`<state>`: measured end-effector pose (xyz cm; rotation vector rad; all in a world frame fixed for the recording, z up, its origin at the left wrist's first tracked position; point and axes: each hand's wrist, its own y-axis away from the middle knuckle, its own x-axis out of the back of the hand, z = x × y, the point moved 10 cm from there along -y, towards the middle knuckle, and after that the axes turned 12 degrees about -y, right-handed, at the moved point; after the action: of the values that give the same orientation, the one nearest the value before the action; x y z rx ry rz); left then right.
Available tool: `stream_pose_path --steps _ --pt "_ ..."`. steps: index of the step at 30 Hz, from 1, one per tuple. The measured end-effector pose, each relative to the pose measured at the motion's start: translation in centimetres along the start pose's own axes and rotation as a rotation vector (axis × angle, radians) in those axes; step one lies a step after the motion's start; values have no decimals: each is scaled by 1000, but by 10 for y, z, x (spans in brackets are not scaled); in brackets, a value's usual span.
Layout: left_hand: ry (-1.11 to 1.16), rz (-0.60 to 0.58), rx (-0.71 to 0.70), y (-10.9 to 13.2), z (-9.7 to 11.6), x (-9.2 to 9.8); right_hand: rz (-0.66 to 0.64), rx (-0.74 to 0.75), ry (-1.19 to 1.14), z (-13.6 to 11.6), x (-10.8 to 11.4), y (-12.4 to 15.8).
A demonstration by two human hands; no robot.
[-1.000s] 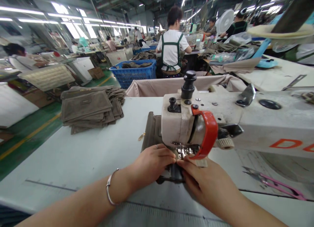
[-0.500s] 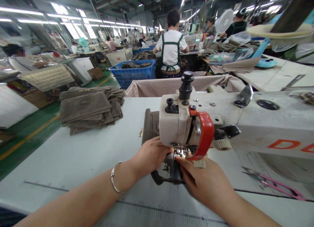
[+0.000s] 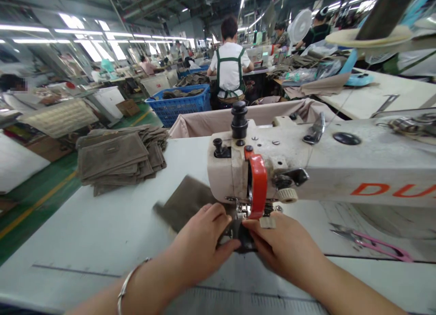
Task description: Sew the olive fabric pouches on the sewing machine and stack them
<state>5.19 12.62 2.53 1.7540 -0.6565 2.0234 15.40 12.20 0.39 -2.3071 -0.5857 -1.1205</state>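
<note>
So the flat brownish-grey fabric piece [image 3: 192,199] sits mostly beyond the left hand [image 3: 202,237], running in under the off-white metal sewing machine's [image 3: 327,153] head. Right hand's [image 3: 288,240] just right of the needle area; both have curled fingers, can't tell if either's actually gripping.

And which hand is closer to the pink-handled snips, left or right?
Right. The right hand is near the red guard, left of the pink-handled snips with a gap between; the left hand is farther left, at the brown fabric.
</note>
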Motion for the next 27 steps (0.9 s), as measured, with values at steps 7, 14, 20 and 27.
stream_pose_path --steps 7,14,20,27 --pt "-26 -29 -115 36 40 -8 -9 97 -80 -8 5 6" --pt "15 197 -211 43 57 -4 3 143 -93 -18 6 8" --pt "83 137 -123 38 42 4 -30 80 -113 -8 5 7" --pt "92 157 -117 39 39 4 -125 86 -101 -6 -3 6"
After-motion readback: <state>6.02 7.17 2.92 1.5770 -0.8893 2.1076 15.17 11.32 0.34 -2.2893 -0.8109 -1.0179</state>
